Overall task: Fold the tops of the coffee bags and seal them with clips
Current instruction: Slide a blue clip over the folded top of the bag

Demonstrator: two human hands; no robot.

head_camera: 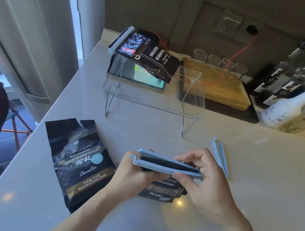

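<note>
Head view: step in hand was clipping bag two. Left hand (136, 169) pinched the latch end of the blue clip (167, 163), right hand (200, 179) its hinge end, over the folded top of a Blue Mountain coffee bag (161, 192) mid-worktop (231, 214). Clip not latched; next move probably squeezes it closed. Spare clip (220, 156) lay right; unsealed bag (80, 164) at left edge; clipped bag (152, 56) on acrylic stand (193, 109).
</note>
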